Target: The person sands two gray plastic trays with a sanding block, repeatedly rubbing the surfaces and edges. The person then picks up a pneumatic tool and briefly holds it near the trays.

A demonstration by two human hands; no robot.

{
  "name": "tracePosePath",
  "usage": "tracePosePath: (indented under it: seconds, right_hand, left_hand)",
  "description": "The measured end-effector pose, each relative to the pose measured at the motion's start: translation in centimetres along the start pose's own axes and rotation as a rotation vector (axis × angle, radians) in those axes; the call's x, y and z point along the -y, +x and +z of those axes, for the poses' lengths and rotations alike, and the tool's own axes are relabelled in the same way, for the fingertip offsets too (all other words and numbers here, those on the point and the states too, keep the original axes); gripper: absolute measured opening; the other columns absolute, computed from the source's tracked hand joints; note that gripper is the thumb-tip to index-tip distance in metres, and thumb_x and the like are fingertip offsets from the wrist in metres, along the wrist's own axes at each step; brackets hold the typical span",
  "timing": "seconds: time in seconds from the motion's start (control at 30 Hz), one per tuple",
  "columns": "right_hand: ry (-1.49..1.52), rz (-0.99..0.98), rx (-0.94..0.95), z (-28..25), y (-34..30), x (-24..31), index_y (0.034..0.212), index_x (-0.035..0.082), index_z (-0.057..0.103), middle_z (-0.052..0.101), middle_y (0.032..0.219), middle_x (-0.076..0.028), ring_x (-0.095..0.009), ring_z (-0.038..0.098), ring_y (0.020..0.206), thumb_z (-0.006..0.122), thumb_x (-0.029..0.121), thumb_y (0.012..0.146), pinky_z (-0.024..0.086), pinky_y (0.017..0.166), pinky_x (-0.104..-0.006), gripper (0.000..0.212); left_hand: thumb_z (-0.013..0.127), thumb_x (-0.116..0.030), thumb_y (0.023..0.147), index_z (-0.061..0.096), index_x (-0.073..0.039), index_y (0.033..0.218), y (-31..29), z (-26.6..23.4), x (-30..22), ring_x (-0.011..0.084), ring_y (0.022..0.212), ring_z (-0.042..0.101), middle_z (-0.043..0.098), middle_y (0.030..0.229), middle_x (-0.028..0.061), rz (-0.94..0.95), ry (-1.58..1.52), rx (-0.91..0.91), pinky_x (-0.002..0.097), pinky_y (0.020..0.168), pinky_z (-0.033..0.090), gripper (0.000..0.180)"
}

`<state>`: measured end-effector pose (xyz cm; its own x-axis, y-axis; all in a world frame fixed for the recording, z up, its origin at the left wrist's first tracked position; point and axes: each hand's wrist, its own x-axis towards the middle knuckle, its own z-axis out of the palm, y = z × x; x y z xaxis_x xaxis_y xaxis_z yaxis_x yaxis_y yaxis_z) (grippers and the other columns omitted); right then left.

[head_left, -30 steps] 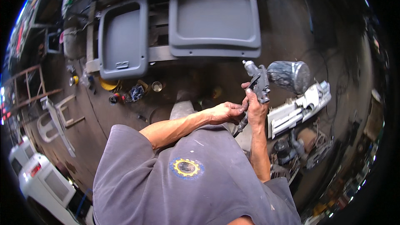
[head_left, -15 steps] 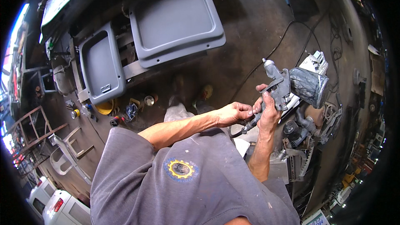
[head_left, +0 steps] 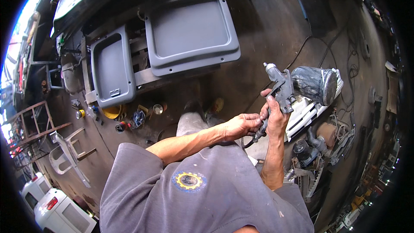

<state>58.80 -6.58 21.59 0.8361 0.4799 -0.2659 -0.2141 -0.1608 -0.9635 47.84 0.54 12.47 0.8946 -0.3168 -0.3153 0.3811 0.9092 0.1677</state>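
Observation:
My right hand (head_left: 277, 114) is wrapped round the handle of a grey metal spray gun (head_left: 283, 91), held to the right of my body. Its paint-smeared dark cup (head_left: 311, 84) sticks out to the right, and the nozzle end points away from me. Against the lower part of the handle, my left hand (head_left: 243, 127) has its thumb and fingers pinched together; the exact part between them is hidden. A dark air hose (head_left: 249, 143) runs from the handle's base towards my shirt. Ahead lie two grey moulded panels, a large one (head_left: 189, 28) and a narrower one (head_left: 114, 67).
The panels rest on a metal frame (head_left: 144, 77). White slatted parts (head_left: 307, 114) and a heap of mechanical parts (head_left: 317, 144) lie at the right. Hoses (head_left: 351, 71) trail over the floor. Small cans (head_left: 158, 109) and a yellow container (head_left: 112, 111) stand beneath the narrow panel.
The view has shifted, so the panels sit slightly lower and further right. The spray gun has moved slightly left in the picture, with both hands still at its handle.

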Motion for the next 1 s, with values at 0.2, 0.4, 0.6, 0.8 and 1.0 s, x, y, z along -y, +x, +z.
tracePosePath:
  seconds: [0.2,0.4,0.6,0.8,1.0]
  right_hand:
    - [-0.075,0.001,0.019,1.6,1.9,1.8,0.103,0.001,0.065,0.053,0.064,0.001,-0.007,0.046,0.051,0.061,0.016,0.095,0.035,0.047,-0.0248,0.018]
    - [-0.124,-0.006,0.009,5.7,6.0,2.5,0.102,0.001,0.065,0.055,0.069,0.001,-0.007,0.046,0.05,0.061,0.015,0.095,0.036,0.045,-0.0255,0.016]
    - [-0.204,0.024,-0.061,7.8,7.1,2.6,0.106,0.0,0.063,0.068,0.094,-0.007,-0.008,0.05,0.049,0.061,0.014,0.094,0.041,0.044,-0.0247,0.019]
    - [-0.223,0.065,-0.135,9.8,8.1,1.8,0.105,0.0,0.063,0.067,0.093,-0.007,-0.008,0.05,0.049,0.062,0.013,0.094,0.04,0.044,-0.0243,0.017]
    - [-0.241,0.113,-0.09,11.4,7.2,1.2,0.104,0.0,0.066,0.064,0.079,-0.003,-0.007,0.049,0.051,0.064,0.017,0.095,0.038,0.046,-0.025,0.019]
  left_hand:
    - [0.062,-0.024,0.099,0.062,-0.011,0.109,0.7,-0.1,-1.4,0.01,0.091,0.059,0.063,0.097,-0.004,0.057,-0.072,0.024,0.0287,0.082,0.047,0.016]
    - [0.061,-0.021,0.099,0.059,-0.011,0.117,0.8,-1.4,-6.2,0.0113,0.096,0.063,0.065,0.105,-0.0026,0.104,-0.149,0.063,0.0304,0.089,0.05,0.02]
    - [0.062,-0.021,0.099,0.058,-0.009,0.121,0.4,-2.0,-8.1,0.0115,0.095,0.064,0.066,0.104,-0.0021,0.069,-0.155,0.03,0.0309,0.088,0.051,0.026]
    - [0.061,-0.021,0.099,0.053,-0.006,0.133,-0.3,-3.8,-9.4,0.0141,0.103,0.063,0.067,0.113,0.0015,-0.001,-0.176,0.036,0.0345,0.091,0.049,0.038]
    - [0.064,-0.019,0.097,0.058,-0.01,0.129,-1.9,-5.3,-8.2,0.0161,0.108,0.063,0.067,0.116,0.0012,-0.016,-0.261,0.019,0.0393,0.097,0.047,0.034]
